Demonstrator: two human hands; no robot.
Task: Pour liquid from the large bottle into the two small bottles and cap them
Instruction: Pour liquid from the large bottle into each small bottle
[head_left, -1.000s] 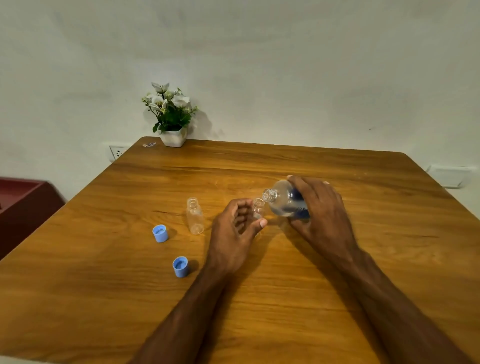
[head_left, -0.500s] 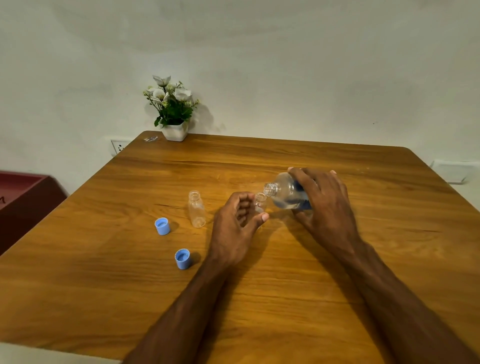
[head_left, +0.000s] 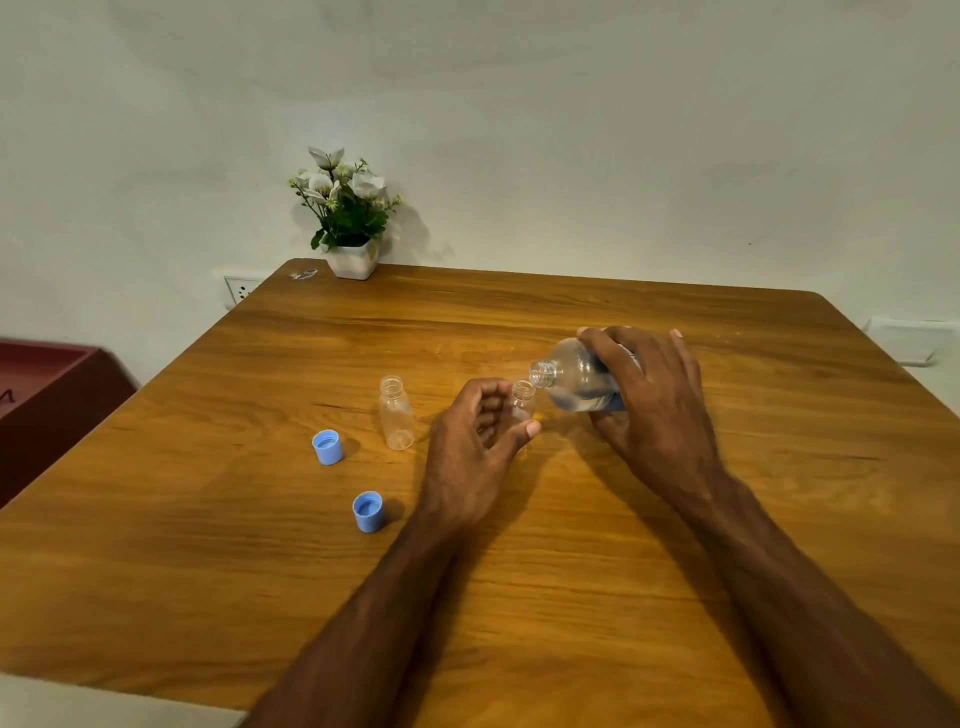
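Both hands grip bottles: the left hand clamps a small bottle, the right hand tilts the large bottle beside its mouth.

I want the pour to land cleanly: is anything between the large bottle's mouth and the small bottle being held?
Nothing visible. The large bottle, tilted in the right hand, has its mouth right beside the open neck of the small bottle held by the left hand.
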